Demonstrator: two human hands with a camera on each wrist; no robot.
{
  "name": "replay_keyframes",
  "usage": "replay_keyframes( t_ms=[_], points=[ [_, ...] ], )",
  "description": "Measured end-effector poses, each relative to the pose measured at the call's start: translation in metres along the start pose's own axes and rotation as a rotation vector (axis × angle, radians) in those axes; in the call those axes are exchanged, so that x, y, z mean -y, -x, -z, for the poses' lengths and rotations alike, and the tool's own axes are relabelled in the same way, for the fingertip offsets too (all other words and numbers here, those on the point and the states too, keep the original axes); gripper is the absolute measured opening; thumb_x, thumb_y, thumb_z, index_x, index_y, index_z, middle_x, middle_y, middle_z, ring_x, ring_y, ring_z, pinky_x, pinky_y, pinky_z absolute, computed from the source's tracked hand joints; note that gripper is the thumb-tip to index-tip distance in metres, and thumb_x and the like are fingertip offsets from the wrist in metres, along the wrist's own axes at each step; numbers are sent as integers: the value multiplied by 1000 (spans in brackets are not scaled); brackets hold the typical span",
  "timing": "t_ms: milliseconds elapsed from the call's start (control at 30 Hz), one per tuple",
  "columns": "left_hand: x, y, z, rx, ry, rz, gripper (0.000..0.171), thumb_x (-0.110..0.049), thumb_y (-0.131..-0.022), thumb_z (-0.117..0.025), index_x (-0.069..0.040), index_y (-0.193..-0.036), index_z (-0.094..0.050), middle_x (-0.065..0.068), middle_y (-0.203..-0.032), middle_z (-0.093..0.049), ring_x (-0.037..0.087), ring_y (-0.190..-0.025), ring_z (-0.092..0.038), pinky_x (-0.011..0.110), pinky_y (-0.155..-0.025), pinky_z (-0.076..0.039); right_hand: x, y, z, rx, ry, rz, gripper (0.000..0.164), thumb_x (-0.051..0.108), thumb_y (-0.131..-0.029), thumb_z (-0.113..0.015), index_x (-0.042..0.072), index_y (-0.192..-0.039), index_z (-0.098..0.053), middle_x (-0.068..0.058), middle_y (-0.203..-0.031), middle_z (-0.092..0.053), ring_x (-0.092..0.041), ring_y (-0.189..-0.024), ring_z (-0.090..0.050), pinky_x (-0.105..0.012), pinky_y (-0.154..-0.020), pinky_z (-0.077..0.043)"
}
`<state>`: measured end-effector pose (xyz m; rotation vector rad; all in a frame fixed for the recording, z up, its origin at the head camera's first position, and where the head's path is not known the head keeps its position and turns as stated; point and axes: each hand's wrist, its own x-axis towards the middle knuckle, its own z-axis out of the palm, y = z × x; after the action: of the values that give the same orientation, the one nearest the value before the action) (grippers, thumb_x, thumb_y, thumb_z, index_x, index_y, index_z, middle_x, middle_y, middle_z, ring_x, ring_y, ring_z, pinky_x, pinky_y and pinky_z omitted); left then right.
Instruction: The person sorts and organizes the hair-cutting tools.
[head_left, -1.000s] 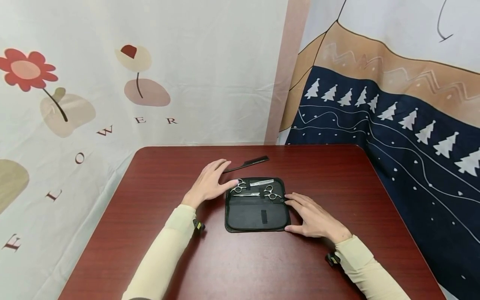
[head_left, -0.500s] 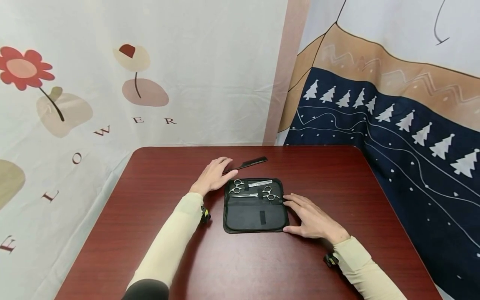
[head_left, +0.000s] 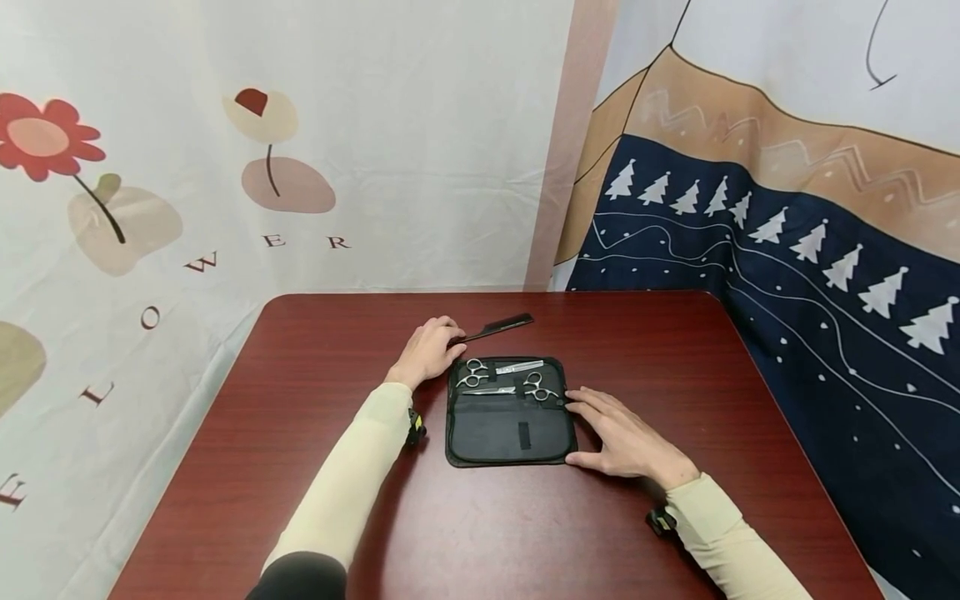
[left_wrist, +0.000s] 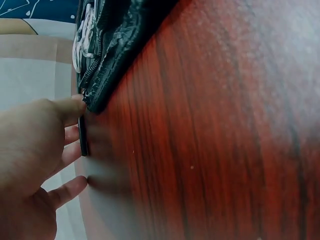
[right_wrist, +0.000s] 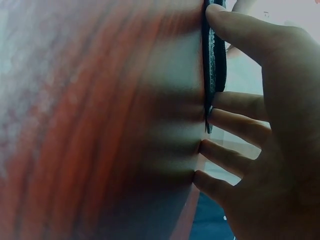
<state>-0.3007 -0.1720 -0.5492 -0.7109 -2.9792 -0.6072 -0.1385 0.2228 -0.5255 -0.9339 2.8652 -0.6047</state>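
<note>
A black tail comb (head_left: 506, 326) lies on the table behind an unfolded black zip case (head_left: 512, 435). The left hand (head_left: 424, 353) is at the tail end of the comb, its thumb and fingers closed in around the thin handle. In the left wrist view the comb's handle (left_wrist: 83, 137) runs between thumb and fingers, with the thumb close to the case's corner. Two pairs of silver scissors, one (head_left: 517, 367) above the other (head_left: 491, 391), lie in the case's upper half. Along the case's right edge, the right hand (head_left: 628, 435) rests with fingers extended, thumb at the near corner.
The dark red wooden table (head_left: 480, 533) reaches back to a pale wall hanging (head_left: 420, 150) with printed flowers and letters. A navy cloth (head_left: 750, 333) with white trees hangs on the right. Black wrist cameras (head_left: 662, 522) sit at both cuffs.
The left hand has moved from the case's upper left corner back to the comb's tail, and its thumb and fingers have drawn together. The right hand has stayed at the case's edge.
</note>
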Motion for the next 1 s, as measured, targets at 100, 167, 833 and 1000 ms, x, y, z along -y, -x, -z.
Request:
replay_keyframes(
  t_ms=[100, 167, 833, 1000],
  points=[
    [-1, 1, 0, 2, 15, 18, 30, -25, -114, -69, -10, -137, -82, 12, -139, -73, 34, -132, -69, 51, -113, -59, 0, 0, 0, 0, -2, -1, 77, 46, -92, -93, 5, -152, -67, -13, -171, -56, -44, -163, -49, -64, -131, -45],
    [10, -4, -12, -26, 27, 22, 27, -24, -113, -70, -12, -133, -84, 9, -133, -74, 31, -126, -71, 47, -109, -62, 0, 0, 0, 0, -3, 0, 77, 46, -92, -93, 5, -152, -67, -13, -171, -56, -44, -164, -48, -64, -131, -45],
    [39, -24, -44, -10, -230, -103, 11, -8, -109, -70, -8, -118, -77, 12, -115, -74, 33, -105, -77, 46, -93, -68, -1, 1, 1, -2, 1, 8, 77, 46, -91, -93, 5, -150, -67, -12, -171, -56, -43, -164, -48, -61, -133, -43],
    [39, -22, -45, 6, -269, -116, 9, -6, -109, -67, -5, -117, -72, 14, -113, -71, 35, -100, -74, 46, -89, -67, -1, 1, 1, -1, 5, 6, 77, 46, -92, -93, 4, -151, -67, -12, -171, -56, -43, -164, -48, -61, -133, -43]
  ],
)
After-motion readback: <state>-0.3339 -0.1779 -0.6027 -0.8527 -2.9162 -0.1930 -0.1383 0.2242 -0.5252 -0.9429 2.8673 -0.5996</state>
